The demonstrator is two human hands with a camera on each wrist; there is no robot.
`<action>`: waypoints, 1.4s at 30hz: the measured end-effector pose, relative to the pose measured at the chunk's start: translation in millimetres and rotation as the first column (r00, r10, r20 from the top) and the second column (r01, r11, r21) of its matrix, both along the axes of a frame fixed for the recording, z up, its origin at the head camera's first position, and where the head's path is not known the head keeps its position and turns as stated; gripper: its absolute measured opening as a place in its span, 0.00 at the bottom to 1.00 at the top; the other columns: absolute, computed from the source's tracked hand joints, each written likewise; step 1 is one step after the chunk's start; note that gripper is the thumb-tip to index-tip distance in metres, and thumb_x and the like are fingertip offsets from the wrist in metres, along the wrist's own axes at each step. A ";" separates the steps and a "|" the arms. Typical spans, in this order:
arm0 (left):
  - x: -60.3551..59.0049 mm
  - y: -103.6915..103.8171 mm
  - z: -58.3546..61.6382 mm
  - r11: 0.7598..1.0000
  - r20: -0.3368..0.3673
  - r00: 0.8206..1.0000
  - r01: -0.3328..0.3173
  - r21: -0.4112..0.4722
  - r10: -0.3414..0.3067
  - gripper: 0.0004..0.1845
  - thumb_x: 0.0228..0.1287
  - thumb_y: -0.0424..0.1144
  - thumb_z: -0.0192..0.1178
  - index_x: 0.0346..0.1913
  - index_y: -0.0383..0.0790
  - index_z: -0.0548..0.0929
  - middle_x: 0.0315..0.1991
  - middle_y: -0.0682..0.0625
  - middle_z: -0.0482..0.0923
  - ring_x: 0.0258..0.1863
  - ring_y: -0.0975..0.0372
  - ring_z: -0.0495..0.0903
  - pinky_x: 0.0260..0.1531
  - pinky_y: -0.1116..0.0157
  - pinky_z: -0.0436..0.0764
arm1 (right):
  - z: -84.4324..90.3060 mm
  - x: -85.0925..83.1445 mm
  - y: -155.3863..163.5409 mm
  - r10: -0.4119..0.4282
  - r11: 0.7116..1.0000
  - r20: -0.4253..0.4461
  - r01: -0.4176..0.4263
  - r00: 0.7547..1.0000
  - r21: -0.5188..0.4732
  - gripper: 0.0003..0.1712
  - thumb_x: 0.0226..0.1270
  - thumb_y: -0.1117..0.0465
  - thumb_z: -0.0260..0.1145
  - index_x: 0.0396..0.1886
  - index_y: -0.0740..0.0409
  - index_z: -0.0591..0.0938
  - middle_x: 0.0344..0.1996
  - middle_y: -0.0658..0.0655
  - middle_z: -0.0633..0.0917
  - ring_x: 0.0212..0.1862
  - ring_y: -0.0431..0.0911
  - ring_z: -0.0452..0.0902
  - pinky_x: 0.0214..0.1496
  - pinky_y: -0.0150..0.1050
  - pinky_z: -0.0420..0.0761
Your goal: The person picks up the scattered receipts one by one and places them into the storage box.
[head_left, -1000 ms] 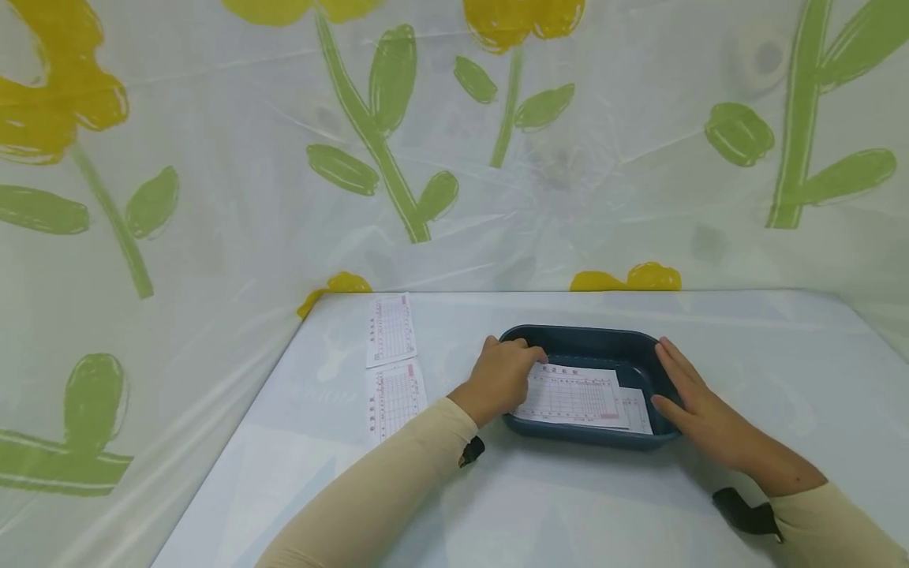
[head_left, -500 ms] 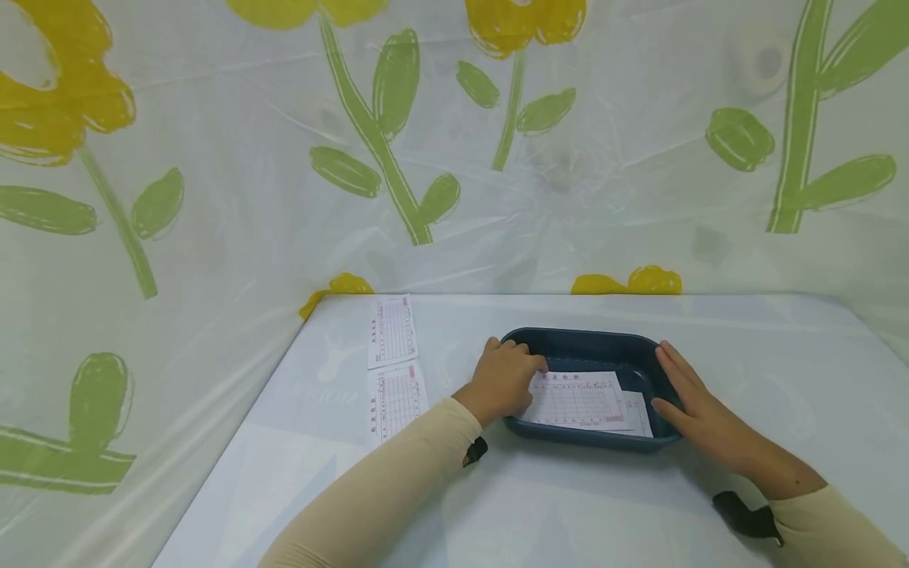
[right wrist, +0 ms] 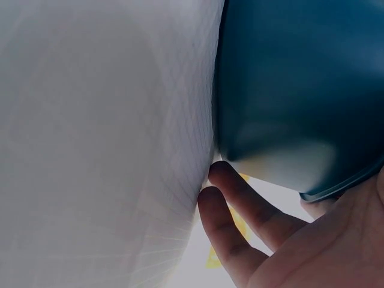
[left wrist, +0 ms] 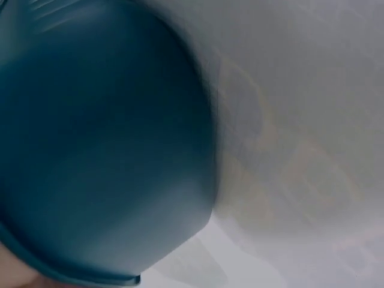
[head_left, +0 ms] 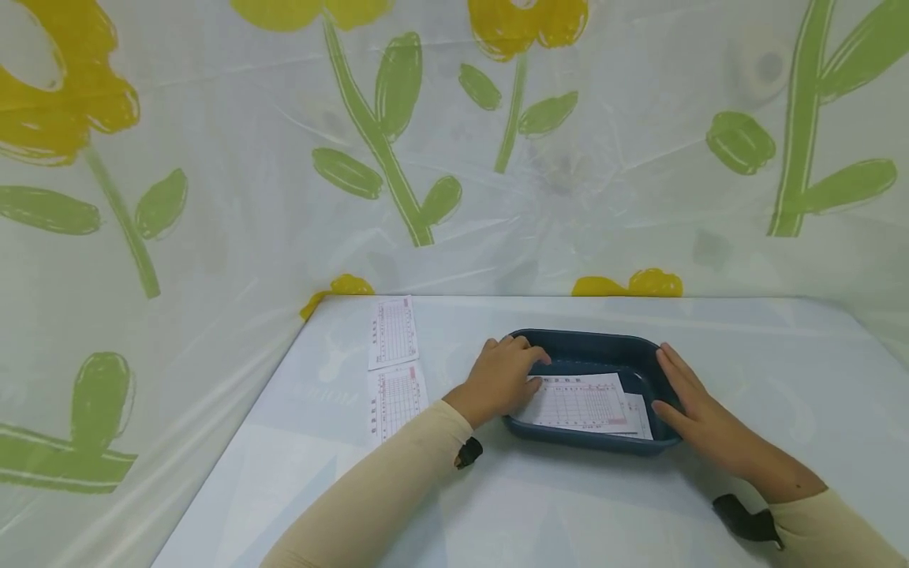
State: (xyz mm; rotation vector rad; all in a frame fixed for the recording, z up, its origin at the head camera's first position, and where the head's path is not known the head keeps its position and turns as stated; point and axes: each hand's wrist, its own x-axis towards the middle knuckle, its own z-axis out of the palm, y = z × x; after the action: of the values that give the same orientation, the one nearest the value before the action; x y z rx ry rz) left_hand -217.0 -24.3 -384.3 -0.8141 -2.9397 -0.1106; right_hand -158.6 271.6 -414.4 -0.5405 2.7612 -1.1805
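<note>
A dark blue rectangular tray (head_left: 592,443) stands on the table, holding two or more printed paper slips (head_left: 578,402) that lie overlapped inside. The left hand (head_left: 500,379) reaches over the tray's left end; its thumb and index finger are apart, just above the top slip's left edge. Whether they touch the paper I cannot tell. At the right end, the right hand (head_left: 703,414) rests against the tray with straight fingers and its thumb at the rim. In the right wrist view, two fingers (right wrist: 225,222) extend beneath the tray's outer wall (right wrist: 300,78), near the table surface.
Two similar printed slips, a far one (head_left: 394,331) and a nearer one (head_left: 398,398), lie end to end left of the tray. The left forearm partly covers the nearer one. A flower-patterned sheet (head_left: 611,213) hangs behind the table (head_left: 568,513).
The left thumb and index finger have spread apart and risen off the top slip, which has settled slightly lower in the tray. The right hand stays at the tray's right end.
</note>
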 end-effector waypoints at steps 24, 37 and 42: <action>10.0 -69.4 16.2 0.954 0.028 0.993 -0.115 0.276 0.112 0.20 0.69 0.46 0.63 0.62 0.52 0.80 0.52 0.50 0.83 0.51 0.57 0.79 0.48 0.56 0.77 | -2.4 0.4 0.8 0.002 1.000 -0.019 -0.002 1.000 -0.003 0.46 0.79 0.57 0.53 0.81 0.57 0.35 0.80 0.65 0.32 0.79 0.69 0.27 0.70 0.76 0.38; 21.6 -111.1 13.3 0.915 0.078 0.973 -0.231 0.331 0.217 0.22 0.66 0.44 0.66 0.62 0.51 0.79 0.52 0.48 0.82 0.50 0.56 0.81 0.51 0.54 0.79 | -1.6 0.2 1.4 0.013 1.000 -0.024 -0.014 1.000 -0.018 0.46 0.79 0.58 0.53 0.81 0.59 0.35 0.80 0.66 0.32 0.79 0.69 0.26 0.70 0.76 0.37; 24.7 -126.8 8.4 0.899 0.104 0.964 -0.264 0.350 0.243 0.23 0.66 0.43 0.66 0.63 0.49 0.78 0.52 0.46 0.82 0.50 0.54 0.82 0.50 0.53 0.80 | -0.5 0.7 2.0 0.015 1.000 -0.024 -0.015 1.000 -0.021 0.45 0.79 0.56 0.52 0.81 0.58 0.34 0.80 0.65 0.31 0.79 0.69 0.26 0.69 0.77 0.38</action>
State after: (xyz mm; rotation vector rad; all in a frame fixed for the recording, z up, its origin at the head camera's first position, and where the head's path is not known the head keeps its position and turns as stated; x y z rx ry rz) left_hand -192.3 -151.1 -376.0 -0.3761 -2.9094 -0.6434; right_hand -157.8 273.6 -414.9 -0.5798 2.7621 -1.2100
